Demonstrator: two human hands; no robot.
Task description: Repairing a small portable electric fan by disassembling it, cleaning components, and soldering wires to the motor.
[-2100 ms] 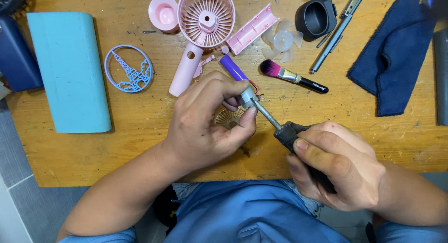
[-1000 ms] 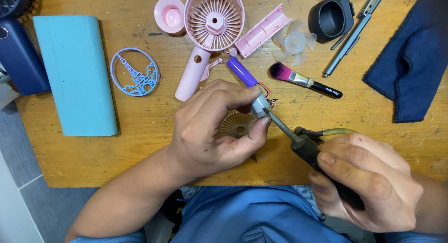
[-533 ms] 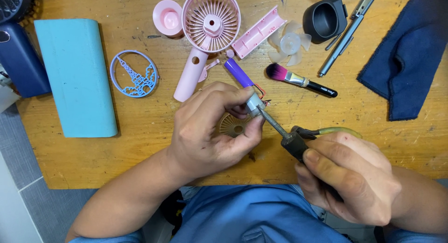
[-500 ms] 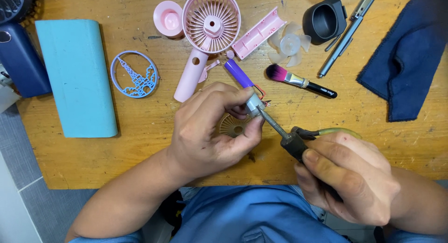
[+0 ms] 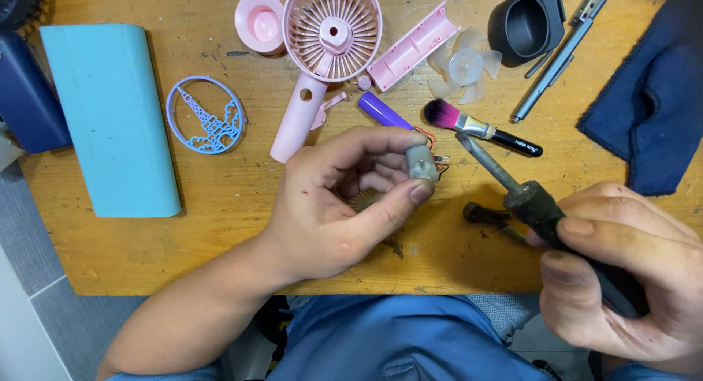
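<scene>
The wooden bench [image 5: 220,227] carried everything, and I go from the big things to the small ones. Far to the left of my left hand [image 5: 333,205] lay a long light-blue block [image 5: 110,117], and far above my right hand [image 5: 622,271] lay a dark blue cloth [image 5: 652,110]. Straight above my left fingers [image 5: 410,194] the pink fan body [image 5: 322,51] lay open, with its pink cover strip [image 5: 414,46] and the clear fan blades [image 5: 461,66] beside it. A black cup [image 5: 526,26] stood further up to the right. Between my two hands, a little higher, lay a small brush with pink hairs [image 5: 476,126].

My left thumb and fingers pinched the small grey motor [image 5: 422,163], with its thin wires [image 5: 433,145] pointing toward the right hand. My right fingers were closed around the dark handle of the soldering iron [image 5: 512,187]; its tip was near the motor terminals but apart from them.

To do this step well, I think the motor should be held very still, the tip should touch only the terminal, and my fingertips should stay away from the hot metal.
</scene>
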